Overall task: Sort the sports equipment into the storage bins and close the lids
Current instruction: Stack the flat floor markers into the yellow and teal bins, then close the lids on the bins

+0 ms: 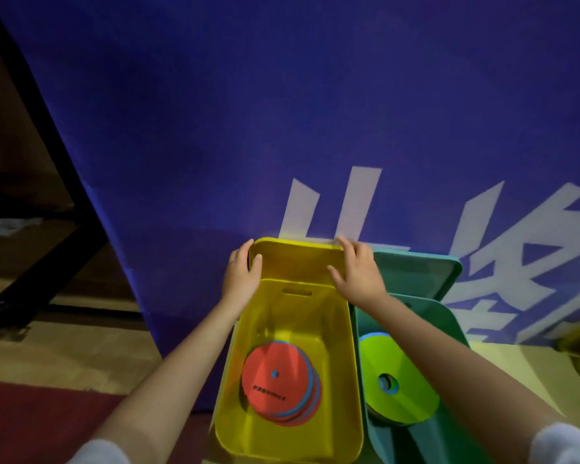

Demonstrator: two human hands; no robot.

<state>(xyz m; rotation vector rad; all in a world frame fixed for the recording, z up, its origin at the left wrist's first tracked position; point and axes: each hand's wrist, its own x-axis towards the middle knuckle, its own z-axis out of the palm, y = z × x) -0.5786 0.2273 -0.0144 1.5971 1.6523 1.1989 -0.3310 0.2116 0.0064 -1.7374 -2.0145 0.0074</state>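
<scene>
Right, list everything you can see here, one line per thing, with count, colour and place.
yellow bin: one, open, centre foreground.
yellow lid: one, raised behind the yellow bin, against the banner.
flat discs: a stack, red on top with blue edges showing, on the yellow bin's floor.
green bin: one, open, right of the yellow bin.
green lid: one, raised behind the green bin.
lime disc: at least one, holed centre, in the green bin.
banner: one, blue with white characters, behind.
left hand: on the yellow lid's left edge.
right hand: on its right edge.

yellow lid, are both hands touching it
Touching. The head view shows the left hand gripping the yellow lid at its left edge, the right hand at its right.
</scene>
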